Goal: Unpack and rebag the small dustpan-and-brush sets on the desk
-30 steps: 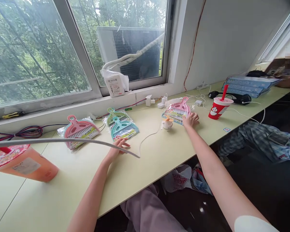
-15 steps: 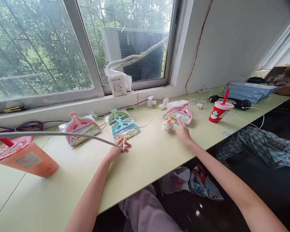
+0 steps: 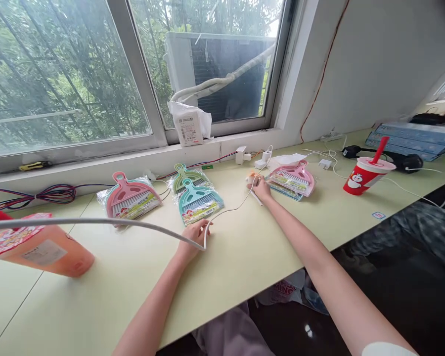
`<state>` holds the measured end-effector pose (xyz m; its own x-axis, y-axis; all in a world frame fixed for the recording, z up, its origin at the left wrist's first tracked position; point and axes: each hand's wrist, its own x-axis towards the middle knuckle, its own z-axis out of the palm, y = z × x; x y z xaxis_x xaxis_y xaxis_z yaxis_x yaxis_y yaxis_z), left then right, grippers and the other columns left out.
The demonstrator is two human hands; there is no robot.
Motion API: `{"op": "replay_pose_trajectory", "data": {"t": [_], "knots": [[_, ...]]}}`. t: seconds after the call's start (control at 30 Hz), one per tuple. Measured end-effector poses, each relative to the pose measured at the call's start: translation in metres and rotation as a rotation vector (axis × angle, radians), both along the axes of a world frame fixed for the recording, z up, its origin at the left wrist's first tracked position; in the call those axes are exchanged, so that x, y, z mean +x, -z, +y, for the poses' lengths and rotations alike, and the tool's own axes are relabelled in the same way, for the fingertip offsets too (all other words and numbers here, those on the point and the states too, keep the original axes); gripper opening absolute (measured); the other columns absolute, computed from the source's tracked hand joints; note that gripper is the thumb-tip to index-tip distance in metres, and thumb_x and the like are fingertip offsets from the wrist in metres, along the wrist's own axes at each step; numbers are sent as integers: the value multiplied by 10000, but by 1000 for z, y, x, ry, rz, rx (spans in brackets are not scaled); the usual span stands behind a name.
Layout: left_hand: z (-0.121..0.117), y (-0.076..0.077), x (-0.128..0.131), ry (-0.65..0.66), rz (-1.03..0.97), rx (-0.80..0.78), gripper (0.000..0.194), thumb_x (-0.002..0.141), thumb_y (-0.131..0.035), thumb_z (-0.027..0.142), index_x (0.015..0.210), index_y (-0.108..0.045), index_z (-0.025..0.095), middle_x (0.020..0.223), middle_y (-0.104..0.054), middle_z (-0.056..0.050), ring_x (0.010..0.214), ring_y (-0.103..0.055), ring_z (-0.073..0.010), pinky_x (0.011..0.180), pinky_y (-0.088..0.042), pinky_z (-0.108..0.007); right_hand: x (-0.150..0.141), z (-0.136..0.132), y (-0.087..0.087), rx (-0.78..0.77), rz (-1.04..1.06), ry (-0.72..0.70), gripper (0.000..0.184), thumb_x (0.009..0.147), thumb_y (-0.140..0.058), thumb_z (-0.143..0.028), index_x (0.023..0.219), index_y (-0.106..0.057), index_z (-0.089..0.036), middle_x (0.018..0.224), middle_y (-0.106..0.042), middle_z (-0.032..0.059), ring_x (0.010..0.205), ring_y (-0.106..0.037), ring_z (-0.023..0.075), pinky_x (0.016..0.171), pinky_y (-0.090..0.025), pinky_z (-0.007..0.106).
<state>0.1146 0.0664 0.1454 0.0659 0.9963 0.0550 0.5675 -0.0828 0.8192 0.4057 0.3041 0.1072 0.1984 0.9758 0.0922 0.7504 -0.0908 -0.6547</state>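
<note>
Holding in the right hand (image 3: 261,189) a small, rounded-looking white object with an orange top (image 3: 250,179), mostly hidden behind the fingers. Pinching it between curled thumb and fingers, apparently by the body; cannot make out the exact contacts, nor whether lifted or resting on the pale yellow-green flat tabletop (image 3: 230,267). Showing just on the near side of the grip: a narrow white strip (image 3: 257,198), attached or separate impossible to say.

Lying just right of the grip: a pink plastic dustpan-and-brush set in clear film (image 3: 295,177), with blue edging beneath. Resting well left of the grip and nearer the body: the left hand (image 3: 196,236), fingers slack, slightly spread, pinching nothing visible. Lying just beyond that hand: a teal plastic dustpan-and-brush set in clear film (image 3: 198,201); cannot tell touching from barely apart. Crossing in front of the same hand: a thin grey-white cable (image 3: 133,223).

Probably light and fairly firm, judging by size; perhaps smooth enough to twist in a loose pinch. Likely most delicate at the orange top. Best held low around the white body, thumb opposing fingertips, with modest pressure.
</note>
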Motion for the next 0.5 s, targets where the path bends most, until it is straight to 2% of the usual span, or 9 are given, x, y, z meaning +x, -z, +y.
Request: {"op": "replay_pose_trajectory", "data": {"t": [0.07,0.17,0.3,0.4,0.5], "knots": [[0,1,2,-2,69,22,319,917,-459,426,1002,-697,232,732,-676,-36,660,-601,-199,704,-416,-314,-18,22,6,7,-41,-11,603,789,-750,-418,1285,-488,-196,1255,-642,135,1200,-577,297,988,-439,381],[0,1,1,-5,33,-9,304,922,-450,416,985,-697,250,702,-658,-32,634,-577,-197,685,-403,-313,-47,56,15,53,-90,-22,568,783,-746,-427,1247,-529,-180,1320,-586,157,1277,-506,304,1051,-399,389],[-1,2,-1,-3,0,-26,318,937,-431,434,977,-695,261,700,-652,-38,610,-554,-200,672,-400,-326,-80,99,21,90,-50,-54,619,803,-728,-382,1314,-489,-128,1319,-571,183,1224,-547,271,1025,-424,344],[-2,4,-1,-16,11,-92,343,942,-416,447,995,-693,250,700,-645,-45,621,-555,-199,668,-409,-325,-93,124,23,94,-57,-32,679,812,-727,-379,1374,-444,-124,1347,-566,199,1241,-542,293,1018,-433,368],[-3,6,-1,-23,8,-152,374,951,-398,457,1012,-698,243,692,-638,-46,627,-550,-195,671,-416,-320,-95,142,27,91,-64,14,793,807,-740,-395,1453,-362,-134,1345,-581,210,1242,-547,323,1024,-436,412]]}}
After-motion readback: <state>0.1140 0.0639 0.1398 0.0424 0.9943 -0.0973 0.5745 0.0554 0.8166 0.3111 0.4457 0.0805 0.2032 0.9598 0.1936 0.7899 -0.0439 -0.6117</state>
